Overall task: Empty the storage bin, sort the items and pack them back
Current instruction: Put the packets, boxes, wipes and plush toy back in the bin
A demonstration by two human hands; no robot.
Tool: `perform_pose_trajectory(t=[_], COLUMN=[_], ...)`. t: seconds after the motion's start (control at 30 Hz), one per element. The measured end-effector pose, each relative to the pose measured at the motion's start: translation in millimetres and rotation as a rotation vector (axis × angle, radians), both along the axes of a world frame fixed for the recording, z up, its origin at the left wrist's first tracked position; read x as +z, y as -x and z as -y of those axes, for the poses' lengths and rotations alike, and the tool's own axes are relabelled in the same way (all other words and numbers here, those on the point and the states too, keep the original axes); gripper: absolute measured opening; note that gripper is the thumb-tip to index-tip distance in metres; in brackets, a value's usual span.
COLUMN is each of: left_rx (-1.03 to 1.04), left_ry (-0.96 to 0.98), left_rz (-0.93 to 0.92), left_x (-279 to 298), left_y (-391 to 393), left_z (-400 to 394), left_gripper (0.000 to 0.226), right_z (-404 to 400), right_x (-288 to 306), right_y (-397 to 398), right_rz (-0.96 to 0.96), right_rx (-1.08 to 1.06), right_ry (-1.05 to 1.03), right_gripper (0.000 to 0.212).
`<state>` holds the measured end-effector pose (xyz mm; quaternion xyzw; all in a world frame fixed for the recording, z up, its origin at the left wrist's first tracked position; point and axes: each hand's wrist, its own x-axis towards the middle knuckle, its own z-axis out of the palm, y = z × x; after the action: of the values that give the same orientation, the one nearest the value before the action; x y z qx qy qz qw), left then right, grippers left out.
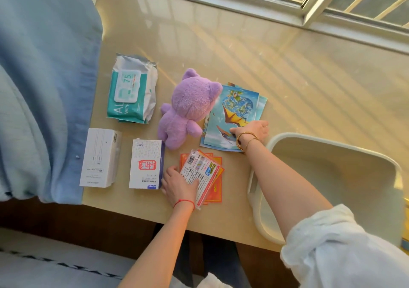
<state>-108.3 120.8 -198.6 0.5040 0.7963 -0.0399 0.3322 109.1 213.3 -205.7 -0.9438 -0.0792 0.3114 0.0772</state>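
The white storage bin [376, 154] stands empty at the table's right. Laid out to its left are a pack of wet wipes [132, 89], a white cable box [99, 158], a white box with a red stamp [146, 164], a purple plush toy [188, 108], a stack of blue picture cards [234, 115] and a stack of flat packets on orange cards [204, 177]. My left hand [178, 184] lies on the left edge of the packet stack, fingers on the top packet. My right hand [252, 130] presses flat on the near corner of the picture cards.
A blue blanket [44, 77] covers the left side and overlaps the beige table's [221, 44] left edge. A white window frame [309, 6] runs along the far side. The table's near edge sits just below my left wrist.
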Motion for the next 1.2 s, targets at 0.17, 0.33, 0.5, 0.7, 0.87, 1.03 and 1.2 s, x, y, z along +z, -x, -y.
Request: perform_pose_trajectory(t=[0.17,0.33,0.5,0.7,0.87,1.03,1.2], left_rx=[-0.027,-0.036,-0.007,0.039,0.112,0.032,0.002], left_ry=[0.072,0.097,0.045,0.005,0.055,0.081,0.122], left_rz=[-0.005,0.065,0.144,0.173,0.265,0.339,0.501], left_x=[-4.7,-5.0,3.5,11.7,13.8,15.9,23.8], left_y=[3.0,7.3,3.4,0.2,6.0,14.2,24.4], left_z=[-2.9,-5.8,0.6,8.2,5.1,1.5,-1.9], left_gripper=[0.066,0.063,0.054,0.051,0.058,0.05,0.037], right_z=[-1.4,-2.6,0.1,-2.6,-2.2,0.6,4.4], right_x=[-3.6,-5.9,-3.0,-4.0,0.2,1.8,32.5], right_y=[-1.4,1.9,5.2,15.4,11.4,6.1,9.7], right_rz=[-0.021,0.004,0.039,0.109,0.047,-0.024,-0.066], right_rx=[-0.051,-0.07,0.041,-0.03,-0.1,-0.066,0.02], right_ry=[-0.037,-0.095,-0.063,-0.076,-0.094,-0.132,-0.264], right_gripper=[0.1,0.075,0.059,0.05,0.055,0.046,0.033])
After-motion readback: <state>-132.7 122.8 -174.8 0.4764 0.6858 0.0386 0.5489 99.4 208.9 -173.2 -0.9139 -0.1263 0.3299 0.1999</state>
